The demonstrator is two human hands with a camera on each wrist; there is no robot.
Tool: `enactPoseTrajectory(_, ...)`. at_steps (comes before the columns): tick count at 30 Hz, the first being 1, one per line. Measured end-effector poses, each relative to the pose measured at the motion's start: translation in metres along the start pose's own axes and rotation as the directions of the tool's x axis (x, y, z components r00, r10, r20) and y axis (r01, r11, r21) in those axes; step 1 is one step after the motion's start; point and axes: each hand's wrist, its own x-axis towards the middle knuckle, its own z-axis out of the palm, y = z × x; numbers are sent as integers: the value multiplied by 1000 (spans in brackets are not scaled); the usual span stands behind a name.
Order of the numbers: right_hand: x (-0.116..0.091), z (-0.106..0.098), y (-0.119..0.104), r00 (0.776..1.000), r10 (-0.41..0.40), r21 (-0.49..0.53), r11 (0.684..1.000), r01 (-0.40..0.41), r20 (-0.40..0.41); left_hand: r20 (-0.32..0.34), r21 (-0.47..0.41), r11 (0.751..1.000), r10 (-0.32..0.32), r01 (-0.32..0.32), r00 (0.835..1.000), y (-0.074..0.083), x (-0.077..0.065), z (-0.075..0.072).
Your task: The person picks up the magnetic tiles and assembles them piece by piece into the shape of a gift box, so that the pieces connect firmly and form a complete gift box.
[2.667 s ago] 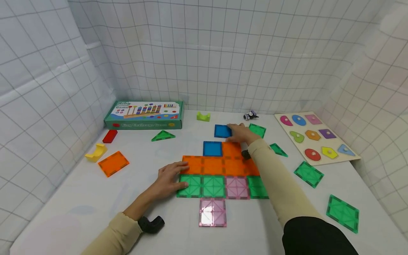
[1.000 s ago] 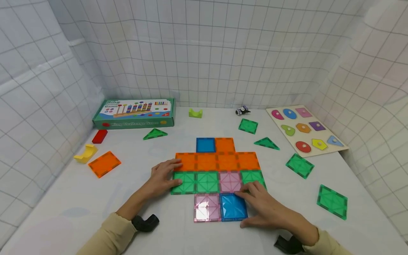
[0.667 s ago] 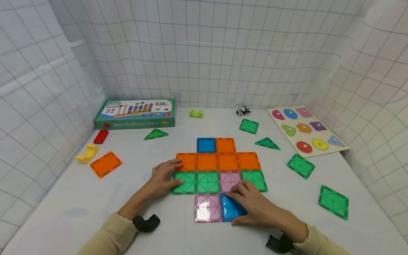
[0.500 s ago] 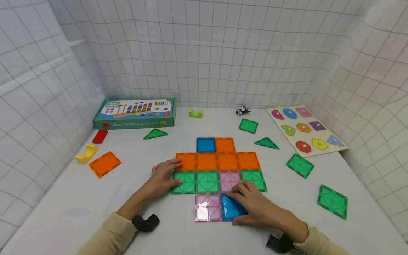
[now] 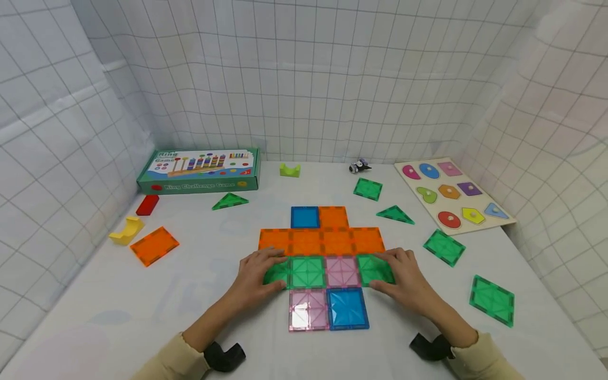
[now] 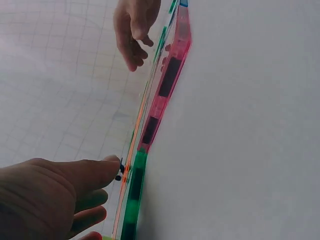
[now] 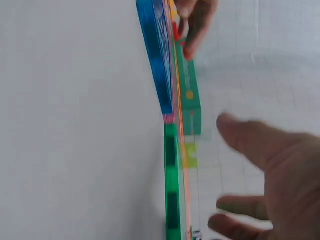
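Flat magnetic tiles lie joined in the middle of the table in the head view. An orange row (image 5: pixel 306 243) runs behind a row of green and pink tiles. In front sit a pink tile (image 5: pixel 309 310) and a blue tile (image 5: pixel 348 309), side by side. Behind the orange row are another blue tile (image 5: pixel 305 217) and an orange tile (image 5: pixel 333 217). My left hand (image 5: pixel 253 278) spreads over the leftmost green tile (image 5: pixel 277 272), partly hiding it. My right hand (image 5: pixel 406 279) hovers at the rightmost green tile (image 5: pixel 372 268), thumb and fingers apart. Neither hand grips anything.
Loose green tiles (image 5: pixel 444 247) and a wooden shape puzzle (image 5: pixel 461 198) lie to the right. On the left are an orange tile (image 5: pixel 154 246), a yellow arched block (image 5: pixel 126 231), a red block (image 5: pixel 148 205) and a green game box (image 5: pixel 199 184). A small toy (image 5: pixel 359 166) stands behind.
The blue tile was brought from the back to the front, beside the pink one. My right hand has let go of it and moved up-right to the green tile. My left hand shifted slightly right and nearer.
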Motion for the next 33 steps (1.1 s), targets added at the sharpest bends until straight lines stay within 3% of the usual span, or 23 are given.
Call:
enactPoseTrajectory(2, 2, -3, 10, 997, 76, -32, 997, -77, -31, -14, 0, 1000, -31, 31, 999, 0, 0, 2)
enactPoseTrajectory(5, 7, -5, 22, 987, 158, -83, 984, -161, -41, -21, 4, 992, -125, 126, 992, -5, -1, -1)
enactPoseTrajectory(8, 10, -5, 29, 984, 171, -107, 979, -175, -48, 9, 12, 981, -194, 194, 981, -12, -3, -6)
enactPoseTrajectory(16, 18, -2, 34, 988, 147, -84, 985, -150, -44, 62, 18, 981, -195, 195, 979, -22, 0, -11)
enactPoseTrajectory(22, 19, -1, 32, 981, 190, 50, 981, -188, -36, 58, 10, 982, -190, 190, 980, -23, 0, -11)
enactPoseTrajectory(29, 25, -4, 15, 973, 178, 232, 962, -141, -149, 56, 4, 982, -189, 190, 980, -23, 0, -10)
enactPoseTrajectory(33, 36, -1, 0, 974, 180, 324, 937, -127, -137, 61, -2, 980, -199, 199, 978, -22, 1, -10)
